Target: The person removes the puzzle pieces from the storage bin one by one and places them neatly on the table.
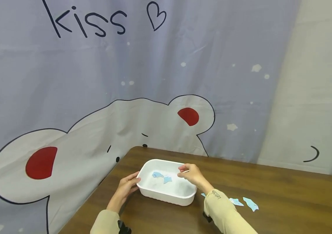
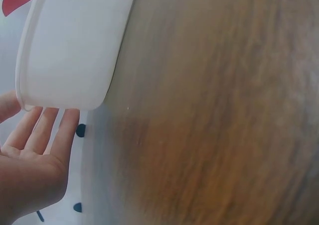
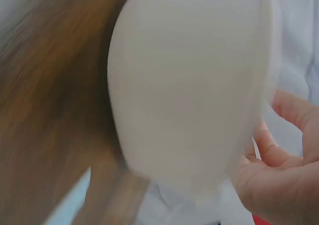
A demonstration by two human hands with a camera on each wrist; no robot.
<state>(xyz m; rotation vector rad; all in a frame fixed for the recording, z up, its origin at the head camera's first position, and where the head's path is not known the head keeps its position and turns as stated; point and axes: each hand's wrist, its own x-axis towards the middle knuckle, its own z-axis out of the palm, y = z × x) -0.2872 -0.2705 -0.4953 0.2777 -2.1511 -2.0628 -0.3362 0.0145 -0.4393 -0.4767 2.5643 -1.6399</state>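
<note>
A white plastic basin with rounded corners stands on the wooden table. My left hand holds its left end, thumb at the rim and the other fingertips against the outer wall, as the left wrist view also shows. Inside lie a light blue piece and a second light blue piece, flat like cut paper. Over the basin's right end is my right hand, with thumb and fingertips bent toward each other above the inside. Whether it pinches something thin, I cannot tell. The basin partly hides its fingertips in the right wrist view.
On the table, right of the basin, lie a blue-and-white piece and a longer light blue piece. Another blue scrap shows beside the right wrist. A printed cloth hangs behind the table's far edge.
</note>
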